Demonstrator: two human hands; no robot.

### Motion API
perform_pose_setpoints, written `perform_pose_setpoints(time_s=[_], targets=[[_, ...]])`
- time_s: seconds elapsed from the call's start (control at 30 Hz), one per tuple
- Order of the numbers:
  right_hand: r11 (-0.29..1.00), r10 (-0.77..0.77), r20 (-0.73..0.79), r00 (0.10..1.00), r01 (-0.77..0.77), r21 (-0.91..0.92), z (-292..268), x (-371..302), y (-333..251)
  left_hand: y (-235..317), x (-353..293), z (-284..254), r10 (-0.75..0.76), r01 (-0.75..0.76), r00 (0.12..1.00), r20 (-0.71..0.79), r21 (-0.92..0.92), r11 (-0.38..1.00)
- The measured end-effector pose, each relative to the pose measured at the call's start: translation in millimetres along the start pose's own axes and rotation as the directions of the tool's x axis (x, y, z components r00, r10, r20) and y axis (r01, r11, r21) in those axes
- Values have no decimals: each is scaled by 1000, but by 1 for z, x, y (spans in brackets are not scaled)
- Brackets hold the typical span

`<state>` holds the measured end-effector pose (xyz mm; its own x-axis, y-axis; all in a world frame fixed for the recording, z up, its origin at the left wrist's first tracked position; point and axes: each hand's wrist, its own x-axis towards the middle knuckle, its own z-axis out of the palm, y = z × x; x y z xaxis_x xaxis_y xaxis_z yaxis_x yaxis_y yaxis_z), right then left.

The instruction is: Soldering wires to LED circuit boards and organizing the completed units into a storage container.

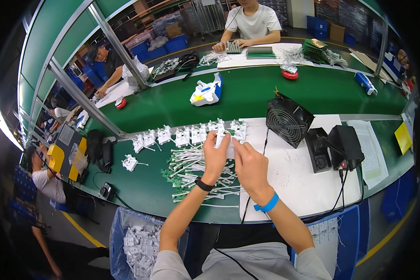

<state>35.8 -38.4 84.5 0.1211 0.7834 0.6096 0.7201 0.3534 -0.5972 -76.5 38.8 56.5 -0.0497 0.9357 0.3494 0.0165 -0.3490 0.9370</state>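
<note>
My left hand [214, 157] is closed around a small white plastic housing [221, 134], thumb on top, over the middle of the bench. Against it, my right hand [252, 167] is closed too, thumb and forefinger meeting at the housing's near side; its fingers partly hide what they grip. Just beyond my hands runs a row of similar white housings [182, 136] with short cables. Under and beside my left wrist lies a pile of white cables [224, 190] with small green circuit boards [171, 179]. One loose white housing [130, 162] lies apart at the left.
A black fan [290, 120] and black power boxes [346, 145] stand on a white sheet [284, 186] at right. Beyond is a green conveyor belt [247, 91] carrying a blue-and-white package [207, 91]. A lined bin [118, 235] of white parts sits below. Co-workers sit across and left.
</note>
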Motion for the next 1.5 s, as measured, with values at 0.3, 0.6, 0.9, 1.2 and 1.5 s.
perform_pose_setpoints(time_s=[0.3,0.6,0.9,1.2,1.5], targets=[[998,-4,18,1000,2,68,-27,-16,23,8,7,13,-80,68,965,250,55,996],[756,363,431,826,-531,382,-97,-35,111,16,-15,58,-224,12,536,814,257,966],[867,486,206,849,-498,8,-91,-47,154,-18,-56,92,217,-556,659,720,273,785],[855,519,-215,828,-507,110,-110,-57,142,-23,-67,79,263,-687,533,804,231,689],[798,601,-350,718,-564,212,-157,-42,141,-30,-67,77,246,-707,530,812,262,657]])
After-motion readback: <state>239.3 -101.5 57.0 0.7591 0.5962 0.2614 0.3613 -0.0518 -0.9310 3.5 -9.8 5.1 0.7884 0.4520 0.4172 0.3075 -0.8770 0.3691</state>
